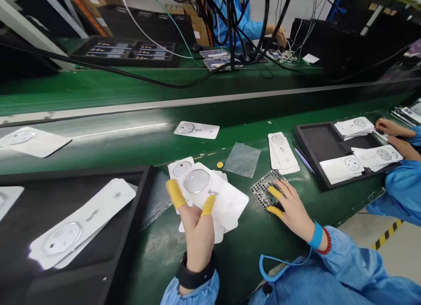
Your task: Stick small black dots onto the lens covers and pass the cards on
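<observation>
My left hand, with yellow finger cots on thumb and forefinger, grips a white card with a round silver disc; it is held over a small stack of like cards on the green bench. My right hand, also in yellow cots, rests with its fingers curled down on a black perforated sheet of small dots. A blue wrist strap and red bead bracelet circle that wrist.
A black tray at left holds long white cards. More white cards and a clear bubble pouch lie ahead. A co-worker's hands work at a second black tray on the right. Cables hang over the conveyor.
</observation>
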Demonstrator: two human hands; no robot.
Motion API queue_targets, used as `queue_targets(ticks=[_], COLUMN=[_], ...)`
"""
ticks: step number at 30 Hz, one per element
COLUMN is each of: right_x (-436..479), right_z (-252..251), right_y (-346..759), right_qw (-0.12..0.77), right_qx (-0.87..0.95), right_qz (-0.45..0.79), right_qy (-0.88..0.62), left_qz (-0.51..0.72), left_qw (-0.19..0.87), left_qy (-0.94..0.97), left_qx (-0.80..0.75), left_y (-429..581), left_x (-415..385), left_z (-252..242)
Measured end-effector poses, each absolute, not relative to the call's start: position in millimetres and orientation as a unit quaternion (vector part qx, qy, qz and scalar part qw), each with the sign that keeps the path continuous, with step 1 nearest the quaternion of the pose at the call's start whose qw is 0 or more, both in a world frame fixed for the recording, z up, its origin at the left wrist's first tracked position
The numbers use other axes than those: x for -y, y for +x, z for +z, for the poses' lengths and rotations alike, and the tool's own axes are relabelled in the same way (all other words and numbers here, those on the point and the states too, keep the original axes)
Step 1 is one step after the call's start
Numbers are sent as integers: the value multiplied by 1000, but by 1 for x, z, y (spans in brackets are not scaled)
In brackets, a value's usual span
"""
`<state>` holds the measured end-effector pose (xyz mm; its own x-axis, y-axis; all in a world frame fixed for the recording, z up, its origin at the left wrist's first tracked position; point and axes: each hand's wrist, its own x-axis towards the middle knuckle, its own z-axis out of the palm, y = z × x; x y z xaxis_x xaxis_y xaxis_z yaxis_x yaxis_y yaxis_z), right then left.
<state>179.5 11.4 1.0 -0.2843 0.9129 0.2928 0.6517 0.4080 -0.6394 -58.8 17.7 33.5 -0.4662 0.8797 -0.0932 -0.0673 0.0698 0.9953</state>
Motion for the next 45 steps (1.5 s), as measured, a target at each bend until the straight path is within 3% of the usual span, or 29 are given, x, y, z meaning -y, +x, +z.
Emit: queue_targets(ticks=[5, 9, 12, 17, 21, 35, 45], right_x=[-4, 3, 2, -11, -20, -18, -34], right_z=[-11, 19, 33, 40, 38, 17, -4], right_y=[196, 194, 195, 186, 170, 167, 176], right_qw=[378, 436, 417, 423, 430, 304, 267], right_qx=[779, 814, 833, 765, 778, 914, 928], right_qz=[181, 132, 182, 315, 277, 30, 106], right_qy=[-467, -360, -314, -370, -365, -268, -239], left_qz=[438, 406, 408, 435, 446, 491, 463], left_qw=[525, 590, 630, 631, 633, 605, 613], left_qy=[347, 350, 346, 351, 347, 172, 201], left_qx=[-642, -604, -564, -537, -529, -603, -607], left_y=[-62, -26, -7, -3, -1, 15, 14], left_x=[0, 12, 12, 8, 10, 12, 4], left_z=[12, 16, 20, 23, 25, 15, 1])
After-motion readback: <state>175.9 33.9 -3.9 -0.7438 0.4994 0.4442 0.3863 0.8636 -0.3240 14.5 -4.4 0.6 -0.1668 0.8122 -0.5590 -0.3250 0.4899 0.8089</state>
